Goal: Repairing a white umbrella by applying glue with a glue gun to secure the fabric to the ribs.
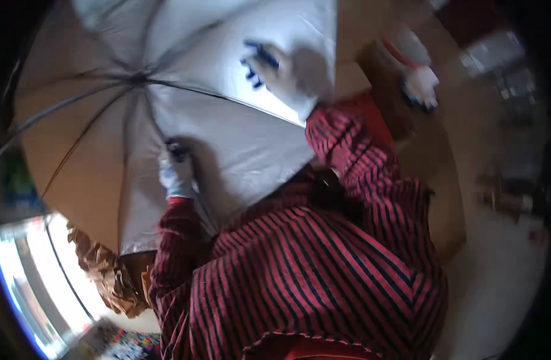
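A patterned rug [128,347] lies beside a bright glass door [29,282].

Umbrella [167,108] left, above striped sleeves [347,162].

Dim, soft frame; window [29,282] glare lower left, my right hand [281,72] motion-blurred, edges bent and dark.

The open umbrella [185,102] spreads wide, its silver-grey and tan underside facing up, thin dark ribs fanning from a central hub. Its canopy lies under and around the gloved left hand [176,171], and its right panel runs beneath the gloved right hand [287,75].
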